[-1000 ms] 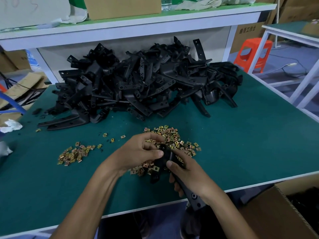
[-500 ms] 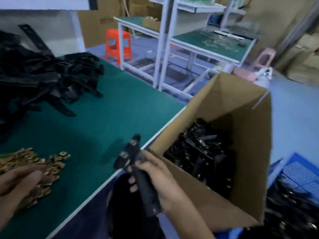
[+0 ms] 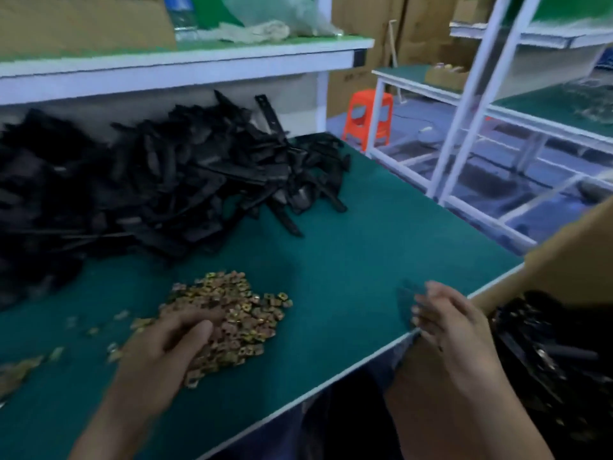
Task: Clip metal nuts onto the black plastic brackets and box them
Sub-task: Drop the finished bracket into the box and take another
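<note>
**Edges and room.** The green tabletop (image 3: 365,244) ended in a white front edge running diagonally from lower left to upper right. A stretch of green surface showed between the nut pile (image 3: 238,313) and that edge. The cardboard box (image 3: 564,260) stood just past the edge at the right, open-topped.

**Hands.** The right hand (image 3: 447,323) hovered over the edge beside the box wall. It was motion-blurred, its fingers loosely bent and its grip released, with nothing seen in it. The left hand (image 3: 166,346) lay on the near-left side of the nut pile, fingers curled down into the nuts. Whether its grip held any could not be told.

**Task parts.** The boxed brackets (image 3: 544,353) lay jumbled, their directions unreadable. The bracket heap (image 3: 166,187) filled the far left of the tabletop, well apart from both hands, with pieces crossed in many directions. An upright strap (image 3: 265,111) stood up at the back of the heap. A fringe bracket (image 3: 285,220) at the heap's near right pointed its long axis toward the near right.

**Surroundings.** Loose nuts (image 3: 56,353) trailed left of the pile. A shelf (image 3: 185,61) overhung the heap. An orange stool (image 3: 370,117) and a white rack (image 3: 464,111) stood beyond the tabletop's right side.
</note>
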